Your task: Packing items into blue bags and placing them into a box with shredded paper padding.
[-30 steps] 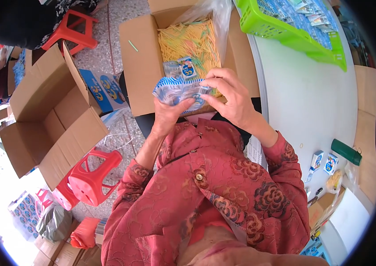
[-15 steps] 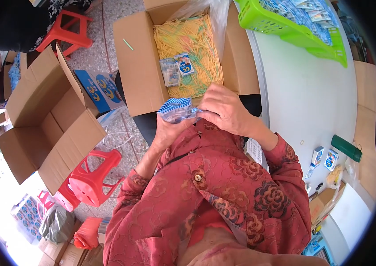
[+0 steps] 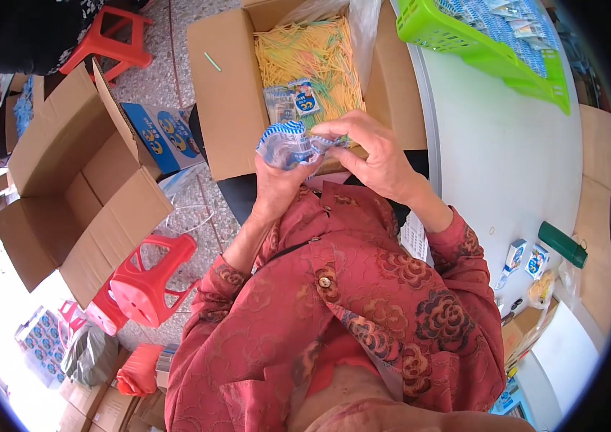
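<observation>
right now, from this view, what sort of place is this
Probably a small packing workshop: a box of thin yellow and green sticks sits before the person, a green basket of blue packets stands on the white table, and an open carton sits near red stools.

The gap between the left hand [image 3: 275, 189] and the right hand [image 3: 377, 157] is occupied by the blue-striped bag [image 3: 285, 148]. Beyond the hands, the stick carton [image 3: 225, 93] admits entry through its open top; two packets [image 3: 306, 96] obstruct the near left of the opening, and a clear plastic liner [image 3: 365, 36] borders its far right corner. To the right, the surface [image 3: 496, 151] offers a broad free lane, bounded at the far end by the green basket [image 3: 479, 57] and at the near end by the bottle [image 3: 563, 245]. To the left, a blue printed box [image 3: 161, 135] and an open carton [image 3: 118, 237] narrow the passage across the floor [image 3: 212, 237]
</observation>
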`<state>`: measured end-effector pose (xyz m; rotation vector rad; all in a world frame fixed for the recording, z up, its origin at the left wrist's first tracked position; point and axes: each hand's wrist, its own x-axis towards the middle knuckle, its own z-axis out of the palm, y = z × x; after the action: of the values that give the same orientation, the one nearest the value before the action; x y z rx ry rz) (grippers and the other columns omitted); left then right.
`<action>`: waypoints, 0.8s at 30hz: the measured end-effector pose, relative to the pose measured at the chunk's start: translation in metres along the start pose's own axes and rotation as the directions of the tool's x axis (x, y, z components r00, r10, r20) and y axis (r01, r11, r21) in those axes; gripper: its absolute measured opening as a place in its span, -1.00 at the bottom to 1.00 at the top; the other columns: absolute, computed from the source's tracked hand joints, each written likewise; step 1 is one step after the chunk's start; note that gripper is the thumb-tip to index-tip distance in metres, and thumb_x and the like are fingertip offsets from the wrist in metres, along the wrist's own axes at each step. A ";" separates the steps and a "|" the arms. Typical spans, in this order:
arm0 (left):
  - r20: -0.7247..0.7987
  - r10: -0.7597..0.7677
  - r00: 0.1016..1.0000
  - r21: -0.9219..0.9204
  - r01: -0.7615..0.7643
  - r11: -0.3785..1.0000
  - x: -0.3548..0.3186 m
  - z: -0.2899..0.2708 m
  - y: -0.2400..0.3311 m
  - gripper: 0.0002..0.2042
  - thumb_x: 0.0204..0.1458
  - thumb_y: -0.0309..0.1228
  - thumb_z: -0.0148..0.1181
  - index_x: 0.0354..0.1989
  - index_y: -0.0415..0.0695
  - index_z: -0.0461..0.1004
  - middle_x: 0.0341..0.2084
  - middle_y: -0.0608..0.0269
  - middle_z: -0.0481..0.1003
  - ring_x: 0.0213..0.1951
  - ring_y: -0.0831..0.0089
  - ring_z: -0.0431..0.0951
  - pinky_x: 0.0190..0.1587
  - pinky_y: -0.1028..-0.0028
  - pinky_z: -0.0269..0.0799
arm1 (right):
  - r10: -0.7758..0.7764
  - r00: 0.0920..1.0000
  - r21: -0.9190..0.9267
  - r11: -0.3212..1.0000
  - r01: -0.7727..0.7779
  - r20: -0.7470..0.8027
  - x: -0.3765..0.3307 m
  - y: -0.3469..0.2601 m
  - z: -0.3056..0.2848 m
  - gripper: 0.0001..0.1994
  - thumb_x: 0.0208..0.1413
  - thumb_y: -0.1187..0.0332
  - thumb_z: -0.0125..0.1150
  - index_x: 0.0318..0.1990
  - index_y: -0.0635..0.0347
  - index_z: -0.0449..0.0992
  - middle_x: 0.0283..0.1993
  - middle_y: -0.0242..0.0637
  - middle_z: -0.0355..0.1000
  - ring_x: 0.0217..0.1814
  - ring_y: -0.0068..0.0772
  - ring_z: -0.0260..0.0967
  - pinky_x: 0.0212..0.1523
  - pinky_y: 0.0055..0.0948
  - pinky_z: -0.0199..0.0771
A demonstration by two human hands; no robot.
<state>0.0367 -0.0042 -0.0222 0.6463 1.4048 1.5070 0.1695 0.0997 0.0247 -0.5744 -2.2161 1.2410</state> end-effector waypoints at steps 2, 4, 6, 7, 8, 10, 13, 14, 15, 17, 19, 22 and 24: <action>0.002 0.019 1.000 -0.026 -0.019 0.999 0.000 -0.001 -0.002 -0.76 -0.24 -0.58 0.28 -0.35 -0.22 0.40 -0.46 0.37 0.46 -0.41 0.67 0.41 -0.34 0.62 0.37 | -0.035 0.999 -0.053 0.998 0.034 -0.011 0.001 -0.003 -0.003 -0.67 -0.23 0.60 0.20 -0.21 0.17 0.42 -0.29 -0.24 0.37 -0.21 -0.22 0.33 -0.20 -0.36 0.36; -0.008 0.009 1.000 -0.018 -0.009 1.000 0.000 -0.001 -0.002 -0.76 -0.24 -0.58 0.28 -0.36 -0.21 0.41 -0.46 0.38 0.46 -0.42 0.67 0.41 -0.35 0.62 0.37 | -0.069 0.997 -0.108 0.992 0.066 -0.022 0.002 -0.007 -0.006 -0.66 -0.23 0.59 0.20 -0.19 0.17 0.42 -0.26 -0.24 0.37 -0.18 -0.22 0.33 -0.17 -0.36 0.36; -0.018 -0.002 1.000 -0.009 0.001 1.000 0.000 -0.001 -0.001 -0.77 -0.25 -0.58 0.29 -0.37 -0.21 0.41 -0.46 0.38 0.46 -0.42 0.68 0.41 -0.36 0.62 0.37 | -0.162 0.983 -0.166 0.975 0.147 -0.086 0.001 -0.011 -0.007 -0.69 -0.25 0.57 0.22 -0.23 0.19 0.43 -0.27 -0.28 0.36 -0.19 -0.23 0.33 -0.19 -0.36 0.38; -0.019 0.002 1.000 -0.025 -0.002 1.000 0.001 -0.001 0.000 -0.77 -0.25 -0.59 0.29 -0.37 -0.21 0.41 -0.47 0.38 0.46 -0.43 0.68 0.41 -0.37 0.62 0.37 | -0.162 0.983 -0.166 0.975 0.146 -0.086 0.000 -0.012 -0.007 -0.69 -0.25 0.57 0.22 -0.23 0.19 0.43 -0.27 -0.28 0.36 -0.19 -0.23 0.33 -0.19 -0.36 0.38; -0.021 0.005 1.000 -0.041 -0.006 0.999 0.001 -0.001 0.000 -0.77 -0.26 -0.59 0.29 -0.37 -0.21 0.41 -0.47 0.39 0.46 -0.43 0.68 0.41 -0.37 0.62 0.37 | -0.187 0.979 -0.206 0.964 0.167 -0.081 -0.001 -0.013 -0.008 -0.70 -0.26 0.57 0.23 -0.26 0.18 0.43 -0.27 -0.30 0.35 -0.22 -0.27 0.33 -0.24 -0.39 0.39; -0.027 0.004 1.000 -0.048 -0.005 0.999 0.001 -0.001 0.002 -0.76 -0.26 -0.60 0.29 -0.37 -0.20 0.41 -0.47 0.39 0.46 -0.43 0.68 0.41 -0.37 0.63 0.37 | -0.210 0.975 -0.247 0.951 0.184 -0.079 -0.002 -0.013 -0.007 -0.72 -0.27 0.56 0.24 -0.29 0.18 0.44 -0.27 -0.33 0.34 -0.25 -0.30 0.34 -0.28 -0.43 0.40; -0.035 0.001 0.999 -0.036 -0.002 0.999 0.001 -0.005 -0.005 -0.76 -0.27 -0.61 0.29 -0.37 -0.20 0.41 -0.47 0.39 0.46 -0.41 0.68 0.41 -0.35 0.63 0.36 | -0.285 0.957 -0.412 0.879 0.240 -0.051 -0.007 -0.009 -0.001 -0.76 -0.30 0.54 0.25 -0.37 0.17 0.43 -0.28 -0.36 0.32 -0.32 -0.39 0.34 -0.36 -0.50 0.40; -0.037 0.000 0.999 -0.017 -0.001 1.000 0.000 -0.008 -0.008 -0.76 -0.27 -0.61 0.29 -0.37 -0.20 0.41 -0.47 0.39 0.46 -0.41 0.68 0.41 -0.34 0.63 0.36 | -0.287 0.957 -0.432 0.868 0.244 -0.037 -0.008 -0.010 0.001 -0.78 -0.31 0.53 0.26 -0.40 0.16 0.42 -0.28 -0.37 0.32 -0.35 -0.41 0.34 -0.38 -0.52 0.40; -0.035 -0.001 0.999 -0.017 0.000 1.000 -0.001 -0.009 -0.010 -0.76 -0.27 -0.61 0.29 -0.37 -0.20 0.41 -0.47 0.39 0.46 -0.41 0.68 0.41 -0.34 0.63 0.36 | -0.288 0.957 -0.450 0.858 0.248 -0.022 -0.009 -0.011 0.004 -0.79 -0.32 0.53 0.26 -0.42 0.16 0.42 -0.29 -0.39 0.31 -0.37 -0.43 0.34 -0.39 -0.53 0.40; -0.052 0.052 0.997 0.040 -0.050 0.998 -0.006 -0.010 -0.011 -0.77 -0.26 -0.61 0.28 -0.37 -0.20 0.41 -0.47 0.40 0.46 -0.40 0.68 0.41 -0.32 0.62 0.36 | -0.288 0.957 -0.434 0.865 0.251 -0.019 -0.010 -0.011 0.005 -0.84 -0.27 0.50 0.22 -0.44 0.17 0.40 -0.29 -0.37 0.31 -0.35 -0.42 0.35 -0.38 -0.52 0.40; -0.053 0.048 0.997 0.066 -0.044 0.997 -0.010 -0.012 -0.010 -0.79 -0.24 -0.61 0.27 -0.38 -0.20 0.42 -0.48 0.40 0.46 -0.40 0.68 0.41 -0.31 0.61 0.37 | -0.332 0.939 -0.409 0.848 0.337 0.086 -0.011 -0.011 0.005 -0.89 -0.19 0.47 0.14 -0.43 0.18 0.41 -0.29 -0.35 0.32 -0.35 -0.41 0.36 -0.38 -0.50 0.41; -0.068 0.090 0.994 0.151 -0.079 0.985 -0.015 -0.014 -0.012 -0.80 -0.23 -0.59 0.26 -0.38 -0.20 0.42 -0.48 0.40 0.46 -0.40 0.69 0.41 -0.30 0.61 0.37 | -0.311 0.940 -0.398 0.852 0.341 0.141 -0.017 -0.009 0.007 -0.88 -0.14 0.44 0.09 -0.37 0.19 0.41 -0.27 -0.34 0.33 -0.30 -0.38 0.37 -0.38 -0.47 0.41; -0.062 0.095 0.994 0.155 -0.084 0.984 -0.017 -0.016 -0.012 -0.80 -0.23 -0.59 0.26 -0.38 -0.21 0.42 -0.48 0.40 0.47 -0.40 0.69 0.40 -0.30 0.61 0.37 | -0.282 0.944 -0.408 0.852 0.328 0.169 -0.018 -0.007 0.008 -0.88 -0.14 0.44 0.09 -0.37 0.18 0.40 -0.28 -0.34 0.33 -0.29 -0.37 0.37 -0.38 -0.45 0.41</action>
<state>0.0335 -0.0273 -0.0329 0.7660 1.5737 1.5146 0.1776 0.0803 0.0233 -0.2993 -2.5667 0.6270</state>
